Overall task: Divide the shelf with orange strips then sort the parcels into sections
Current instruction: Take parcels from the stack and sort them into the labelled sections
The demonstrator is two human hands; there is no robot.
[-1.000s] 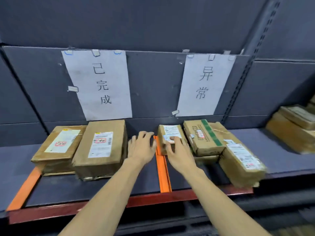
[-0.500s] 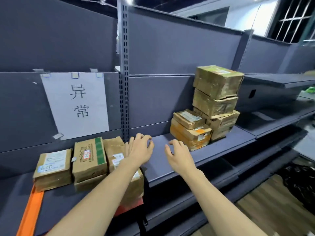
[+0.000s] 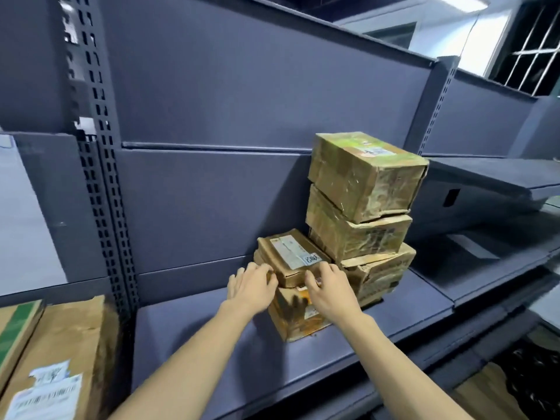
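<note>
A grey metal shelf (image 3: 212, 344) runs across a storeroom with grey back panels, a barred window (image 3: 527, 50) at one o'clock and a strip of wooden floor (image 3: 481, 395) at five o'clock. Half a second ago the view still took in the white paper sign and the orange strip on the bay to the left, and both hands hung above bare shelf, short of the stack; now that sign and strip are out of view, the stack fills the middle, and the hands have reached it.

At eight o'clock lie two parcels: one with a green band (image 3: 15, 331) cut by the frame edge, and a flat brown parcel (image 3: 60, 359) with white labels just beside it. A perforated upright post (image 3: 103, 189) divides that bay from the next.

At the centre, the left hand (image 3: 250, 287) curls its fingers onto the near left corner of the small top parcel (image 3: 292, 256), gripping its edge. The right hand (image 3: 328, 291) curls its fingers over that parcel's near right corner in the same way. This parcel is a low brown carton, taped, with a white label along its top, and it sits on the lower parcel (image 3: 295, 313), a scuffed one with orange marks.

At two o'clock, touching these, stands a tall stack of three parcels (image 3: 363, 201), creased and wrapped in shiny tape, the topmost with a small label. That makes five parcels in this bay, seven in all.
</note>
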